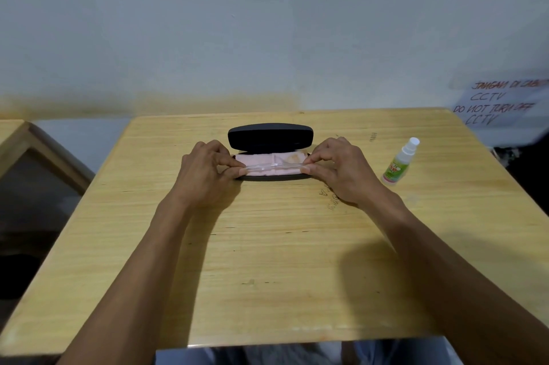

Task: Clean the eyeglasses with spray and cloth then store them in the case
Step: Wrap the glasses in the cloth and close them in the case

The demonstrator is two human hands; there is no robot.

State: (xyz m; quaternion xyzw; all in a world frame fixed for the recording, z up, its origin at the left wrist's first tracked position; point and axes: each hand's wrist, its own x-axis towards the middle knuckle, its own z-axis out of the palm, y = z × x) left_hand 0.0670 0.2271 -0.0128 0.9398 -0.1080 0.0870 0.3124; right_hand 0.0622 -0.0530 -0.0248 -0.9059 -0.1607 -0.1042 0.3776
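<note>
At the centre of the frame I see my left hand [205,170] and right hand [335,168] each pinching an end of the clear glasses [274,168]. They sit over the pink cloth [267,160] inside the open black case [270,139]. The spray bottle [401,164] stands at right on the table [267,260].

I am holding the clear-framed eyeglasses [274,168], folded, level over the open black case [269,136], which is lying lid-up. Pink cloth [269,160] is sitting inside. Spray bottle [401,163] is standing upright to the right.
</note>
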